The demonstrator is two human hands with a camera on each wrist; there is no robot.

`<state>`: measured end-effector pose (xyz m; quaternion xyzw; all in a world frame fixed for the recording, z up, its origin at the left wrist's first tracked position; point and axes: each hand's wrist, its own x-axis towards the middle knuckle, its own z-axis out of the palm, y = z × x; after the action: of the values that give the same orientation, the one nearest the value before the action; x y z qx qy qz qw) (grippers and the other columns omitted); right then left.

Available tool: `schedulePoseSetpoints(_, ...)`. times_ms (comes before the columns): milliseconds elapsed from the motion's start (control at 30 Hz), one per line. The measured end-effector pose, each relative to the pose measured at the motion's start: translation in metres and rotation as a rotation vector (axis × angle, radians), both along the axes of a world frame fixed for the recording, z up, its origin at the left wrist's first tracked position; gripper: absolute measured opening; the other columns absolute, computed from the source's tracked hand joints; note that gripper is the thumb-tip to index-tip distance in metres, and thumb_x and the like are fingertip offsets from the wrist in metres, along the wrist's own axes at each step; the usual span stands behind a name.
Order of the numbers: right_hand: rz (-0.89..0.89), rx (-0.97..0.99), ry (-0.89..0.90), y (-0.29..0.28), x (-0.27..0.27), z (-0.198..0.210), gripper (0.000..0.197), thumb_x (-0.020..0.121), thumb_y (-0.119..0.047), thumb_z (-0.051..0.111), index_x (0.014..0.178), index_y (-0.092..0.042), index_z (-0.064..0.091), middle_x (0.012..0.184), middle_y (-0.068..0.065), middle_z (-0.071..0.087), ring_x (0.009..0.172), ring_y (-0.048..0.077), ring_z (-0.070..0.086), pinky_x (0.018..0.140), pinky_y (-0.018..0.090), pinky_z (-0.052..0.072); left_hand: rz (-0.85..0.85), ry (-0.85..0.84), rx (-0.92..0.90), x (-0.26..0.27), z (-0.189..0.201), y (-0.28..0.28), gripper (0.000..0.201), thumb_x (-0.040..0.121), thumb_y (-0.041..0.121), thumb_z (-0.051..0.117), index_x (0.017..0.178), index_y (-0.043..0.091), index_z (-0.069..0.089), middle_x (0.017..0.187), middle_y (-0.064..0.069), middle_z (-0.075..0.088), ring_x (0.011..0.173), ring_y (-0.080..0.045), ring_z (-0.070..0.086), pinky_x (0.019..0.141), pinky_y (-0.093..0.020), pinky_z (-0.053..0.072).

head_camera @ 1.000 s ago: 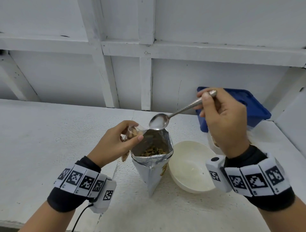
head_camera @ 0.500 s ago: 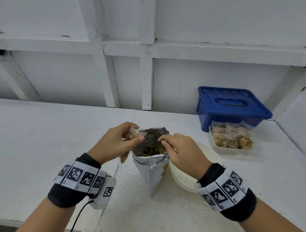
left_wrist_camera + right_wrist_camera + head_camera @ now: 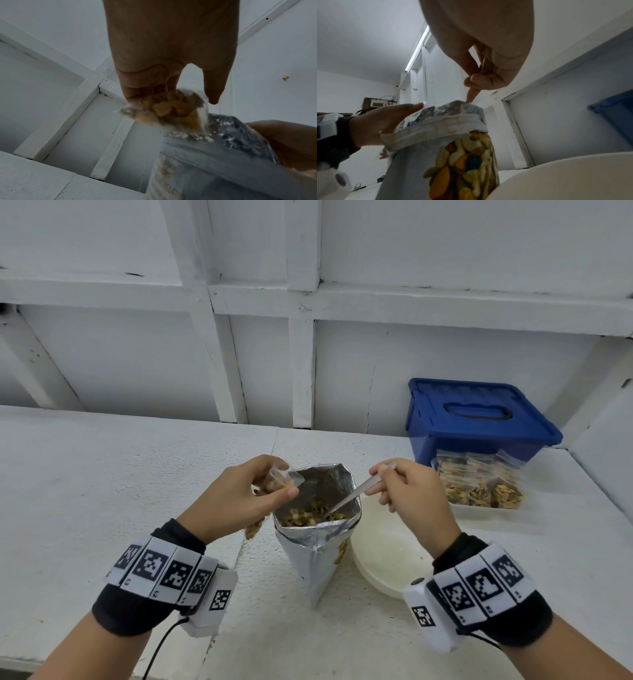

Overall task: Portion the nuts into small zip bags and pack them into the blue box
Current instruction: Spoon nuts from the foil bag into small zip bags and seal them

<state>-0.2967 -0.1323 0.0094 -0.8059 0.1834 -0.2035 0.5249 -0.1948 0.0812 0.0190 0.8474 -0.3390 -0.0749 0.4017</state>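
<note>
Nuts (image 3: 310,515) fill the open foil pouch (image 3: 318,546) standing mid-table. Right hand (image 3: 407,494) pinches a spoon (image 3: 346,499) dipped into them. Left hand (image 3: 239,501) grips a part-filled zip bag (image 3: 277,482) beside the pouch rim. Blue box (image 3: 476,419), lidded, sits behind filled bags (image 3: 479,487).

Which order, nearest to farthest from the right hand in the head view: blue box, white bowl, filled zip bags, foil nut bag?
From the right hand, which holds the spoon:
1. Foil nut bag, just left, spoon dipped inside.
2. White bowl, directly below the hand.
3. Filled zip bags, to the right in a clear tray.
4. Blue box, behind the bags, against the wall.
</note>
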Motion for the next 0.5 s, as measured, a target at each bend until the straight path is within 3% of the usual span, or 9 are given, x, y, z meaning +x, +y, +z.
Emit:
schedulePoseSetpoints(67,-0.048,0.08,0.007,-0.005,0.0,-0.001,0.025,0.095,-0.011,0.044,0.081,-0.018,0.064,0.065,0.001,0.067,0.052,0.003,0.054,0.051,0.019,0.043,-0.007,-0.002,0.01,-0.002,0.004,0.001,0.04,0.074,0.054,0.06,0.106,0.031,0.051,0.087,0.017,0.061,0.075,0.015,0.055,0.061,-0.004,0.042)
schedulePoseSetpoints(200,-0.116,0.185,-0.033,-0.014,-0.003,0.006,0.026,0.094,-0.008,0.043,0.078,-0.015,0.063,0.063,0.005,0.066,0.051,0.008,0.051,0.047,0.019,0.042,-0.019,-0.027,0.048,-0.003,0.011,0.003,0.031,0.082,0.032,0.065,0.111,0.027,0.055,0.079,0.018,0.059,0.061,0.014,0.055,0.059,-0.004,0.04)
schedulePoseSetpoints(333,-0.157,0.198,-0.077,-0.024,-0.006,0.016,0.025,0.093,-0.007,0.043,0.079,-0.013,0.062,0.062,0.005,0.064,0.048,0.005,0.048,0.045,0.017,0.041,-0.046,0.004,0.086,-0.003,0.016,0.003,0.037,0.081,0.032,0.067,0.116,0.025,0.056,0.075,0.013,0.058,0.041,0.002,0.053,0.051,-0.012,0.044)
schedulePoseSetpoints(433,-0.169,0.182,-0.127,-0.03,-0.008,0.025,0.023,0.092,-0.006,0.043,0.082,-0.009,0.063,0.062,0.005,0.064,0.045,0.003,0.047,0.043,0.014,0.04,-0.062,-0.038,0.12,-0.002,0.017,0.001,0.044,0.078,0.041,0.069,0.118,0.023,0.057,0.077,0.015,0.056,0.058,0.009,0.055,0.056,-0.01,0.042)
schedulePoseSetpoints(500,-0.177,0.166,-0.158,-0.033,-0.008,0.032,0.023,0.092,-0.005,0.043,0.082,-0.007,0.063,0.06,0.003,0.063,0.044,0.003,0.046,0.042,0.013,0.039,-0.096,-0.075,0.134,0.0,0.016,-0.001,0.06,0.067,0.063,0.061,0.114,0.026,0.058,0.082,0.016,0.059,0.077,0.007,0.054,0.065,-0.013,0.045)
